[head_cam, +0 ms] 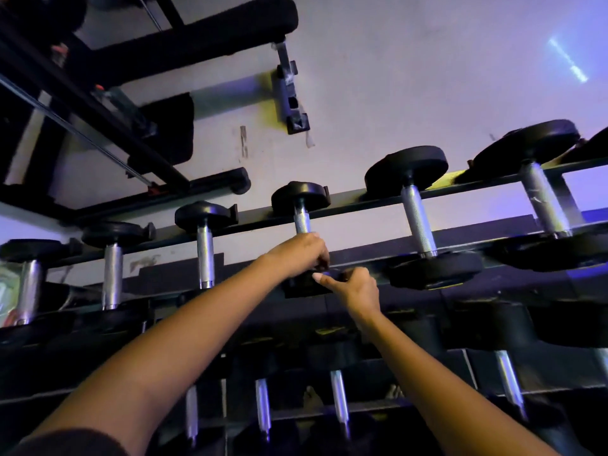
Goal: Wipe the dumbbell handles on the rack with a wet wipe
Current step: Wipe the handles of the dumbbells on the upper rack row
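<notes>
A two-tier rack (pixel 355 203) carries black-headed dumbbells with silver knurled handles. My left hand (pixel 304 253) is curled round the near end of the middle dumbbell's handle (pixel 302 222) on the upper tier. My right hand (pixel 357 287) sits just right of it at that dumbbell's near head (pixel 297 287), thumb stretched out against the head and fingers curled at its edge. No wet wipe shows; anything inside my left fist is hidden.
More dumbbells flank it: one to the right (pixel 418 222), a larger one further right (pixel 543 202), and others to the left (pixel 205 251). Lower-tier handles (pixel 339 396) sit beneath my arms. A black machine frame (pixel 158 133) stands on the floor beyond the rack, at upper left.
</notes>
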`<state>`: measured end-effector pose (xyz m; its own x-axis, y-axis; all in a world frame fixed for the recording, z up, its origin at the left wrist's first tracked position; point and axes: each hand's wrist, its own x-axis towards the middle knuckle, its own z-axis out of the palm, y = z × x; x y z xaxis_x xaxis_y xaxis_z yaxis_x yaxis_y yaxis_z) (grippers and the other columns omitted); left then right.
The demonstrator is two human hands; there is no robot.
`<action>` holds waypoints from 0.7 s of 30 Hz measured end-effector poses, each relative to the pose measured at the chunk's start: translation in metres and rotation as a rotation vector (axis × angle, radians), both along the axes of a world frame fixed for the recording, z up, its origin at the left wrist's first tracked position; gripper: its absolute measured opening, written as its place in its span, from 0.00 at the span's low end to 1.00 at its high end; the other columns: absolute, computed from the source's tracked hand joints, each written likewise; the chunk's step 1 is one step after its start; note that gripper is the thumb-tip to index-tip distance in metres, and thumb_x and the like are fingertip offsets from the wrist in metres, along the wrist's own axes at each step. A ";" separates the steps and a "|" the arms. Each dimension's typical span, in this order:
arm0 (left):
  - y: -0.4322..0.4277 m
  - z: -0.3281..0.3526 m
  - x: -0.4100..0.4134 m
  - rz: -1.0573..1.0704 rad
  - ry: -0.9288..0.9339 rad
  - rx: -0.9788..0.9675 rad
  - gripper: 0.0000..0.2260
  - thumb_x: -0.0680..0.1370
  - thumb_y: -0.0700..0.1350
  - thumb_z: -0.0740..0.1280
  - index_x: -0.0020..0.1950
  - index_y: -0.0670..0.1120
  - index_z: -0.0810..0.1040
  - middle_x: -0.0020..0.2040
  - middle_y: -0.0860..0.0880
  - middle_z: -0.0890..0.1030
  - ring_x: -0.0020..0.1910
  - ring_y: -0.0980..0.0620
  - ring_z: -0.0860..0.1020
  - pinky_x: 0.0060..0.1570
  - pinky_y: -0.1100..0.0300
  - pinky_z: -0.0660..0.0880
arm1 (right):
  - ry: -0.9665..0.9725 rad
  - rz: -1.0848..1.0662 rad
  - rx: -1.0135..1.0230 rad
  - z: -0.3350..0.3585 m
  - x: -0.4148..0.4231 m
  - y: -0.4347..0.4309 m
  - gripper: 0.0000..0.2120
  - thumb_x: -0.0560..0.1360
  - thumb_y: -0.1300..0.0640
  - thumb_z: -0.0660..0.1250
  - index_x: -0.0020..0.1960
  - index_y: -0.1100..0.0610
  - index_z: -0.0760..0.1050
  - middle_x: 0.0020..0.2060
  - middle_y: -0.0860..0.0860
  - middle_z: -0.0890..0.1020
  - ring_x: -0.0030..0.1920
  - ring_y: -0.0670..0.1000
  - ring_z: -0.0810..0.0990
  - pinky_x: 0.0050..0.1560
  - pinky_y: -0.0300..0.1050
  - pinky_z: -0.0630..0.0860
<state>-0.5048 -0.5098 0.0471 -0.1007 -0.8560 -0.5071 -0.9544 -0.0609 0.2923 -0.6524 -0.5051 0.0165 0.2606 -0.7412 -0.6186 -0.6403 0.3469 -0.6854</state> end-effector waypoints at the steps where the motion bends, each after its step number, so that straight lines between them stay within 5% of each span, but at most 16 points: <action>1: -0.008 0.003 -0.005 -0.028 -0.024 0.034 0.10 0.73 0.37 0.65 0.51 0.44 0.82 0.49 0.44 0.77 0.49 0.46 0.77 0.52 0.54 0.75 | 0.001 -0.008 0.002 0.000 0.001 -0.001 0.28 0.62 0.38 0.75 0.46 0.61 0.77 0.42 0.54 0.81 0.47 0.54 0.79 0.41 0.43 0.69; 6: 0.000 0.006 0.000 -0.113 -0.022 -0.041 0.08 0.74 0.37 0.65 0.51 0.44 0.81 0.49 0.44 0.79 0.50 0.46 0.77 0.51 0.54 0.75 | -0.010 -0.031 -0.003 0.000 0.001 -0.002 0.26 0.62 0.40 0.76 0.49 0.59 0.80 0.45 0.56 0.83 0.49 0.55 0.80 0.41 0.43 0.70; 12: 0.049 -0.005 0.015 0.575 0.401 -0.248 0.05 0.71 0.38 0.71 0.45 0.44 0.84 0.43 0.53 0.79 0.46 0.52 0.79 0.50 0.63 0.73 | 0.008 -0.028 0.008 0.005 0.001 -0.001 0.25 0.63 0.40 0.76 0.45 0.61 0.80 0.37 0.53 0.79 0.39 0.50 0.76 0.30 0.41 0.66; 17: 0.049 -0.009 0.007 0.877 0.400 -0.155 0.13 0.67 0.52 0.75 0.40 0.43 0.82 0.38 0.49 0.81 0.39 0.53 0.78 0.37 0.60 0.71 | -0.014 -0.009 0.018 0.004 0.003 -0.001 0.25 0.62 0.39 0.75 0.45 0.60 0.80 0.36 0.54 0.80 0.38 0.52 0.75 0.37 0.47 0.74; 21: 0.042 -0.015 0.007 1.013 0.411 -0.063 0.11 0.67 0.47 0.77 0.40 0.43 0.79 0.40 0.47 0.79 0.39 0.51 0.76 0.34 0.62 0.68 | -0.034 0.007 0.009 0.003 0.001 0.000 0.24 0.62 0.40 0.75 0.45 0.59 0.81 0.39 0.55 0.84 0.43 0.54 0.81 0.45 0.55 0.80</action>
